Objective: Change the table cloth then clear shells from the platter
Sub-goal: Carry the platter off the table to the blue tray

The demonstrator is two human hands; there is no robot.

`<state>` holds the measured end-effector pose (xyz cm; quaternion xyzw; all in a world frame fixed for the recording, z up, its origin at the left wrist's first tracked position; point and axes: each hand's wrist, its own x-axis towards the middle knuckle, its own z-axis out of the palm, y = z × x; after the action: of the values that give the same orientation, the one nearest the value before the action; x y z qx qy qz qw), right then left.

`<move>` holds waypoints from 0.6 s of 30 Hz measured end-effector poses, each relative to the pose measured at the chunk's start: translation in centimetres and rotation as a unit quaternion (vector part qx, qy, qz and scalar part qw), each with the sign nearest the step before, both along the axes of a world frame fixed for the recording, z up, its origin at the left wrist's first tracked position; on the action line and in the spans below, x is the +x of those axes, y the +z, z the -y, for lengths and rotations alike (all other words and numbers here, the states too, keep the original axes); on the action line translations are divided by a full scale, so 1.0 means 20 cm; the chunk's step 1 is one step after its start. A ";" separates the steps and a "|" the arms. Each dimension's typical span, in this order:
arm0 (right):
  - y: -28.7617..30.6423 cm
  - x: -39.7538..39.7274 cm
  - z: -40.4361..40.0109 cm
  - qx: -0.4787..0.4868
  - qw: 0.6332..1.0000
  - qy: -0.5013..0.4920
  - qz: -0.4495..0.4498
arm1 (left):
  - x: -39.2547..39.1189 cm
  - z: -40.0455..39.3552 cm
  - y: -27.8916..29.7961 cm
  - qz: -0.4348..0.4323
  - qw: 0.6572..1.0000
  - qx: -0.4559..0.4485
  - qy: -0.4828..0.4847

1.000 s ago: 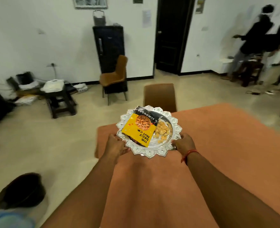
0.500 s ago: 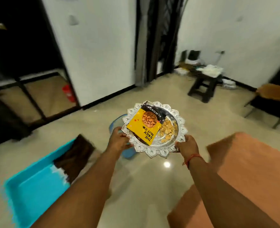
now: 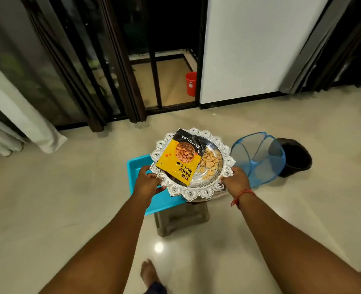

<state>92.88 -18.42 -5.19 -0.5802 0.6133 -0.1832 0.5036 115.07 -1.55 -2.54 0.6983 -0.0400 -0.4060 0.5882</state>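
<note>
Glossy floor [image 3: 69,209] bears stool [image 3: 181,219], bin [image 3: 296,158].

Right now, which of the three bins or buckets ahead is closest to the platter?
The blue mesh basket, just beside the silver platter's right edge; the black bin sits behind it, the red bucket far off.

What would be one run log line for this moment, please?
hands: left and right hold platter rims | on platter: almond packet, shells | below: blue tray, stool

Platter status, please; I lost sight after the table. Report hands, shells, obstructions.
Both hands, left and right, grip platter rim. Shells and almond packet aboard. Blue tray on stool below; mesh bin right.
</note>
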 end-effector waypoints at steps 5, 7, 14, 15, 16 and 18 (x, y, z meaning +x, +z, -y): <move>-0.11 0.48 -0.10 0.013 0.998 0.036 -0.053 | 0.44 -0.12 -0.18 -0.007 0.998 0.050 0.022; -0.18 0.66 -0.12 0.018 0.996 0.062 -0.069 | 0.60 -0.18 -0.24 -0.017 0.997 0.072 0.029; -0.42 1.06 -0.14 0.030 0.988 0.107 -0.110 | 0.91 -0.25 -0.47 -0.063 0.985 0.139 0.085; -0.45 1.09 -0.13 0.028 0.987 0.114 -0.114 | 0.93 -0.25 -0.51 -0.074 0.983 0.141 0.091; -0.49 1.12 -0.11 0.028 0.985 0.120 -0.120 | 0.94 -0.24 -0.55 -0.087 0.981 0.144 0.097; -0.57 1.18 -0.05 0.036 0.981 0.136 -0.132 | 0.96 -0.23 -0.62 -0.111 0.976 0.150 0.111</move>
<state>116.54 -17.38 -16.63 -0.6585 0.5962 -0.0127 0.4592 134.27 2.99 -14.96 0.7292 0.1643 -0.4148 0.5189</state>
